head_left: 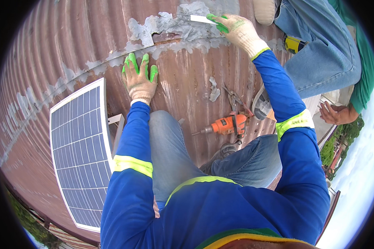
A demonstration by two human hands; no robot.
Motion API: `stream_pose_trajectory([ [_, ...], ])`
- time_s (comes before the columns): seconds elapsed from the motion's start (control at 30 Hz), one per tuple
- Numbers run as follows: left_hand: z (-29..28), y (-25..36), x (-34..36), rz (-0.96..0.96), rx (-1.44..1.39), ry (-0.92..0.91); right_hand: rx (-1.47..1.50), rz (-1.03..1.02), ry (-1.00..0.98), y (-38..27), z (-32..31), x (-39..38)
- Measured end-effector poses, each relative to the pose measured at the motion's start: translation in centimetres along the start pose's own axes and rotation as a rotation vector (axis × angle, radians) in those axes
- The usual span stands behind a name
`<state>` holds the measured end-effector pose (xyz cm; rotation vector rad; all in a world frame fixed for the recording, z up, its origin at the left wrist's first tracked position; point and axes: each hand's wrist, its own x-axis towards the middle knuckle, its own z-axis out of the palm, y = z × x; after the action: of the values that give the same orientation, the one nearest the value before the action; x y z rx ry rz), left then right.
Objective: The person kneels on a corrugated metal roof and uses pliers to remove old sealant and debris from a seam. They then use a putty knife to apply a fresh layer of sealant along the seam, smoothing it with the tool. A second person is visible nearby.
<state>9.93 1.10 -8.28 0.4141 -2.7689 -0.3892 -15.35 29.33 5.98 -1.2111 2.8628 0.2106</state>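
Note:
My left hand [140, 81], in a pale knit glove with green fingertips, rests on the brown corrugated metal roof [183, 83] with its fingers spread. It lies just below a seam smeared with grey sealant [164, 27]. Farther up and to the right, my right hand [241, 33], gloved alike, grips a flat white strip [201, 19] between thumb and fingers. The strip's free end points left over the thick, rough patch of sealant; whether it touches cannot be made out. A dark gap shows at the patch's lower edge.
A solar panel [81, 153] stands left of my left arm. An orange drill [226, 125] and pliers [233, 96] lie by my knees, near a loose grey scrap [214, 89]. At right, another person in jeans [328, 54] sits beside a yellow-labelled can [294, 44], their bare hand [335, 113] lowered.

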Motion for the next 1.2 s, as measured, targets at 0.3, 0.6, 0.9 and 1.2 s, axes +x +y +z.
stream_pose_trajectory([
  [0.3,0.0,-0.2,0.1,0.012,-0.001,0.008,-0.110,0.092,0.032,4.6,-1.4,-2.9],
  [0.6,0.0,0.0,0.0,0.001,0.000,-0.010,0.129,0.196,-0.029,3.4,3.3,-7.6],
  [0.9,0.0,0.0,0.1,-0.001,0.015,-0.020,0.183,0.348,0.060,1.4,2.9,-10.5],
  [1.2,0.0,0.0,0.1,0.013,0.029,-0.011,0.299,0.518,-0.038,-4.2,3.0,-14.1],
])
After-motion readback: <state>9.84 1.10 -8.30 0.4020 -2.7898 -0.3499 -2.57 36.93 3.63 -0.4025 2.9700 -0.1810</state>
